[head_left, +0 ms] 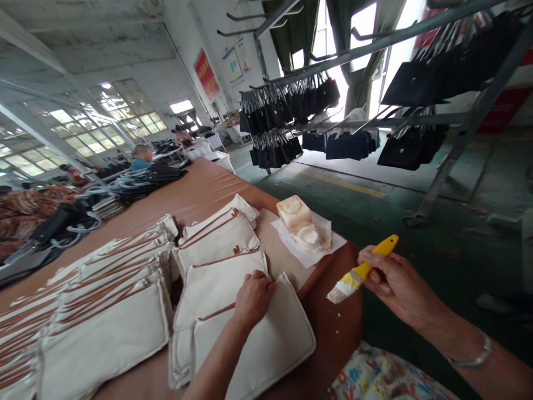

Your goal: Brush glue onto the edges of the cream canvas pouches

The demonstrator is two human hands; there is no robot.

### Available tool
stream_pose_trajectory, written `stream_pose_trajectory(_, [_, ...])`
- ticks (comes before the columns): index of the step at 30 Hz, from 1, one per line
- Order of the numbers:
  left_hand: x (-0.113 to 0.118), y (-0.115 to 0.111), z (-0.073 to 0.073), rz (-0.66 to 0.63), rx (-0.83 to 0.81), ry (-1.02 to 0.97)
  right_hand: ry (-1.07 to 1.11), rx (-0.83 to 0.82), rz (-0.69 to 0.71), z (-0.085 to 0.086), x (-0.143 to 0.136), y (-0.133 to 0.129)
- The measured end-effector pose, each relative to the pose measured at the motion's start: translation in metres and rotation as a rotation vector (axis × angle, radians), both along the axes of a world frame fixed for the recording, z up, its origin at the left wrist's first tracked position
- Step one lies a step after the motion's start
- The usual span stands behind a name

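My right hand is closed round the yellow handle of a brush, held over the table's right edge; its bristles are coated white and point down to the left. My left hand rests with bent fingers at the upper edge of the nearest cream panel, which lies on another cream panel. Whether its fingers pinch that edge is hard to see. Beyond the panels, a stained container with white paste lies on a white sheet.
Rows of stacked cream panels with brown edges cover the left of the brown table. Black bags hang on metal racks behind. A person sits at the far left beside dark piled pieces.
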State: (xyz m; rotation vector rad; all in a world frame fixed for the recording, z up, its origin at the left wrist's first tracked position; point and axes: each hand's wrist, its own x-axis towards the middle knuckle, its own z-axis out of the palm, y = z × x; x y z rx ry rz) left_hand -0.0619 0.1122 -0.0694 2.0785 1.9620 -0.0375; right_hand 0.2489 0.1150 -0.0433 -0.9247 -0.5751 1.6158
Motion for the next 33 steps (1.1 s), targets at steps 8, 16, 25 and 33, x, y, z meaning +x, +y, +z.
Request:
stream_pose_trajectory(8, [0.01,0.028,-0.016,0.115,-0.136,0.002,0.026,0.031,0.017,-0.008,-0.007,0.0])
stream_pose_trajectory(16, [0.008,0.019,-0.005,0.073,-0.212,-0.178,-0.132,0.063,-0.036,-0.015,-0.029,0.016])
stream_pose_trajectory(25, [0.009,-0.034,0.028,0.192,-0.16,-0.495,-0.436,0.39,0.074,-0.009,-0.066,0.021])
stream_pose_trajectory(33, [0.02,-0.058,0.039,0.354,-0.047,-0.609,-0.727,0.65,0.133,-0.001,-0.088,0.014])
